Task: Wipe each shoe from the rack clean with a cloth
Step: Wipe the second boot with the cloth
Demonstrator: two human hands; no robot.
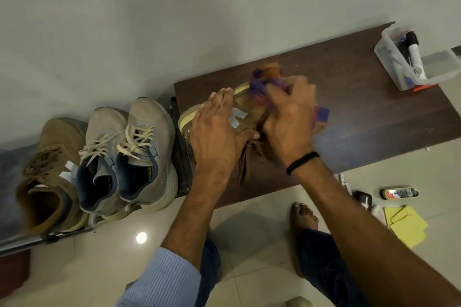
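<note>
Tan shoe (245, 109): on the dark table (361, 107), near its left end. Left hand (217, 129) pressed flat on it, fingers straight and together. Right hand (289, 112) clutches a bunched purple cloth (258, 82) against the shoe's upper. Grey sneakers (129, 152) and a second tan shoe (50, 169) stand on the rack (25, 242) alongside.

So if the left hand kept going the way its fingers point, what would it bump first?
Probably the pale wall. The left hand lies flat on the tan suede shoe, fingertips at its far edge; beyond is only a bare strip of dark wooden bench. Depth is unclear.
</note>
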